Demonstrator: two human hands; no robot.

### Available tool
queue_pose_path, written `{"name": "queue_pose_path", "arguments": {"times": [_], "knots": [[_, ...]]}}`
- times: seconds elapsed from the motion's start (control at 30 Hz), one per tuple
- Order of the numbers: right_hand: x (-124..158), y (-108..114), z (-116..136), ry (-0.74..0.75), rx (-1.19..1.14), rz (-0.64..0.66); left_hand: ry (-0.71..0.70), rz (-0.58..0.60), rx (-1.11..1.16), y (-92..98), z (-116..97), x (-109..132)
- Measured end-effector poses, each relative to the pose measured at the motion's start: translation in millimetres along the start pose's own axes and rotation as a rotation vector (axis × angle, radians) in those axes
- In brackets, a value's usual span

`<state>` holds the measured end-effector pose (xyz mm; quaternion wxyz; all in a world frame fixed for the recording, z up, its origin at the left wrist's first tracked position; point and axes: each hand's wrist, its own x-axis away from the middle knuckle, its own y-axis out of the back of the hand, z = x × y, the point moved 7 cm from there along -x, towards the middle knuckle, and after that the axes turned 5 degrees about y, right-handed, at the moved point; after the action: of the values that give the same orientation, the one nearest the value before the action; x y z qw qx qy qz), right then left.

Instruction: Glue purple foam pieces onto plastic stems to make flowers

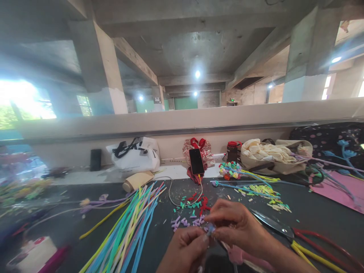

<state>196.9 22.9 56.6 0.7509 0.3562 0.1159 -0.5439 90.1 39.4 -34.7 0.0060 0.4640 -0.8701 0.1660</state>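
My left hand (189,246) and my right hand (237,223) meet low in the middle of the view, fingertips closed together on a small pale blue piece (211,229). The fingers cover much of it, and its exact kind is too small to tell. Just beyond them lie short purple cut pieces (184,222), green cut pieces (187,206) and a red cluster (204,206). Below my right wrist is a pink object (236,254), partly hidden by the arm. Large scissors (284,229) with red and yellow handles rest beside my right forearm.
A bundle of long coloured fuzzy stems (127,227) lies to the left. At the back stand a white bag (136,155), a phone (196,161) on a charging cable, a dark bottle (232,152) and a cloth bag (273,153). Yellow cut pieces (263,191) are scattered right of centre.
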Motion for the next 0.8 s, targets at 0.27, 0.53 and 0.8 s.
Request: {"name": "queue_pose_path", "arguments": {"times": [0.27,0.53,0.8], "knots": [[-0.6,-1.9,-0.9,-0.022,-0.002,-0.005,0.008,-0.041,-0.029,-2.9,-9.9,6.5],[0.6,-2.5,-3.1,-0.017,0.0,-0.015,0.03,-0.08,-0.073,-2.7,-10.8,7.8],[2.3,-4.0,-7.7,-0.028,-0.021,-0.003,0.022,-0.1,-0.092,-3.6,-12.8,9.3]]}}
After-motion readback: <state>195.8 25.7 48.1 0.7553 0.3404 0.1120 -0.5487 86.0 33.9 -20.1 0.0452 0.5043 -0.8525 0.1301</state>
